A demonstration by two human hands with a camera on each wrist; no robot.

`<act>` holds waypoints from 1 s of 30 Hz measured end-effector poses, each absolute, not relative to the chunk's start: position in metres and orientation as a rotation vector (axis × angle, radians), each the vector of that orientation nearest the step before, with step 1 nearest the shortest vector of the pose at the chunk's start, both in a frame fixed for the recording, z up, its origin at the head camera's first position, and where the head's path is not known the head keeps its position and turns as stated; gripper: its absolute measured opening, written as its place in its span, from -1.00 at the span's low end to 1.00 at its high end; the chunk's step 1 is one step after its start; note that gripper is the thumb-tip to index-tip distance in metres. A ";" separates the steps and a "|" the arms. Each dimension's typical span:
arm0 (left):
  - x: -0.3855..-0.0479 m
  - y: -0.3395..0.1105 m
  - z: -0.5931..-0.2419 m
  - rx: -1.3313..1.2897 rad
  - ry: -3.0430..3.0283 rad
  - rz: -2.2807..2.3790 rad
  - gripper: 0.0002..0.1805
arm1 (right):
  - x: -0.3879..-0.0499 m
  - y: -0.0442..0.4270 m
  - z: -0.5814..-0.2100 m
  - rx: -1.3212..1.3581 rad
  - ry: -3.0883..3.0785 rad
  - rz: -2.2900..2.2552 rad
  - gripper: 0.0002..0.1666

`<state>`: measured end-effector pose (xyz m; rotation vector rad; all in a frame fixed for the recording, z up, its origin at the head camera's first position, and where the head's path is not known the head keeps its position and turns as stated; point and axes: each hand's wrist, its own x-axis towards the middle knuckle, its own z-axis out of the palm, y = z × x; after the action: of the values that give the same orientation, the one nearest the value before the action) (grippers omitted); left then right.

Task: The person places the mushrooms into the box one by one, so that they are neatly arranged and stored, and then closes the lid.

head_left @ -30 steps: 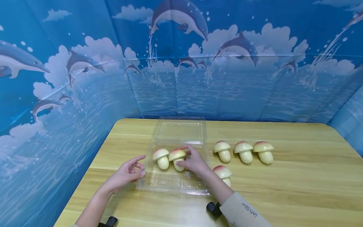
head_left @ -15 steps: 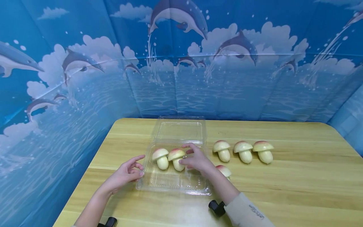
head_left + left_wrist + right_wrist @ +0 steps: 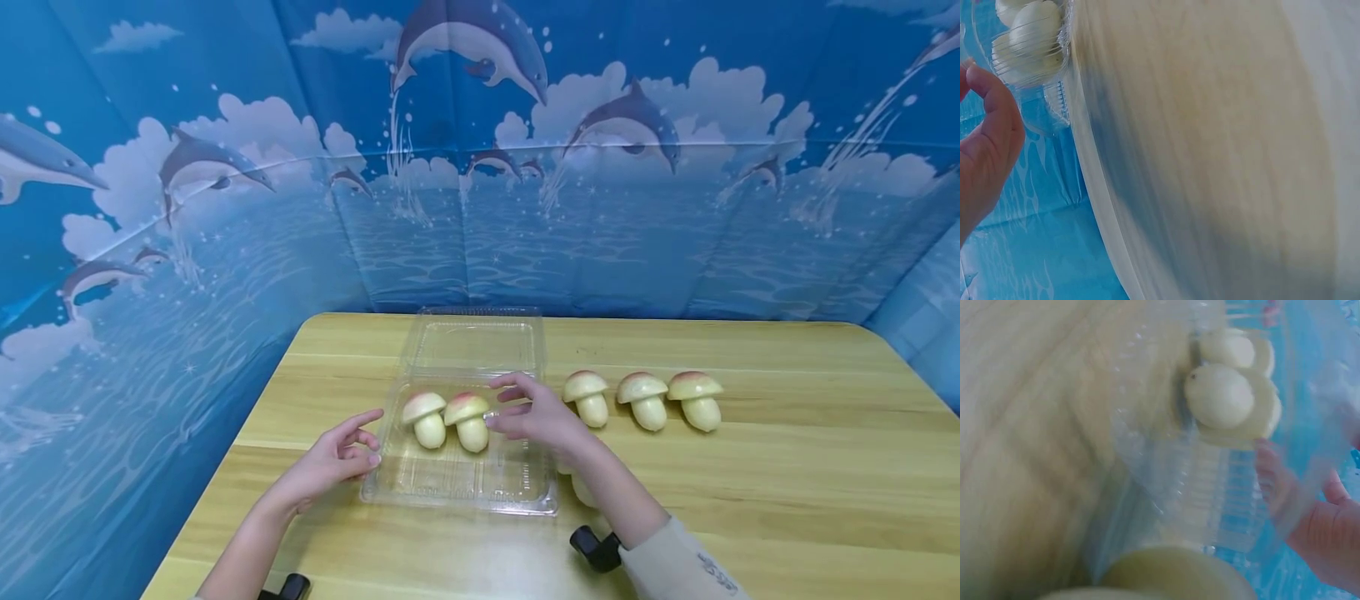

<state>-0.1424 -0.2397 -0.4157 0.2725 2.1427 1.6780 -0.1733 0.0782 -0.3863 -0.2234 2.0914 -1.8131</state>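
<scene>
Two mushroom-shaped pieces with pink-tinged caps stand side by side in a clear plastic clamshell box (image 3: 450,492): a left mushroom (image 3: 426,421) and a right mushroom (image 3: 468,422). My right hand (image 3: 536,417) hovers over the box's right side, fingers loosely spread and holding nothing, just right of that second mushroom. Close by the box's left wall is my left hand (image 3: 337,457); its thumb tip seems to touch the wall, and nothing is gripped. In the right wrist view the right mushroom (image 3: 1222,397) shows stem-first through the plastic.
Three more mushrooms (image 3: 642,402) line up to the right of the box. Another mushroom (image 3: 583,490) is mostly hidden under my right forearm. The box's lid (image 3: 476,346) lies folded back behind it on the wooden table (image 3: 787,467). A blue dolphin-print curtain (image 3: 480,225) hangs behind.
My right hand has let go of the right mushroom in the box and drawn away to the right. The left hand has stayed in place.
</scene>
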 end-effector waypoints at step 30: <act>-0.144 -0.241 -0.419 0.280 2.112 1.687 -0.21 | -0.148 0.170 -0.363 -0.428 2.148 -1.771 -0.35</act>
<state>-0.1441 -0.2413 -0.4186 0.2802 2.1121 1.6871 -0.1482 0.1704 -0.3626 -0.4285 2.1477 -1.7714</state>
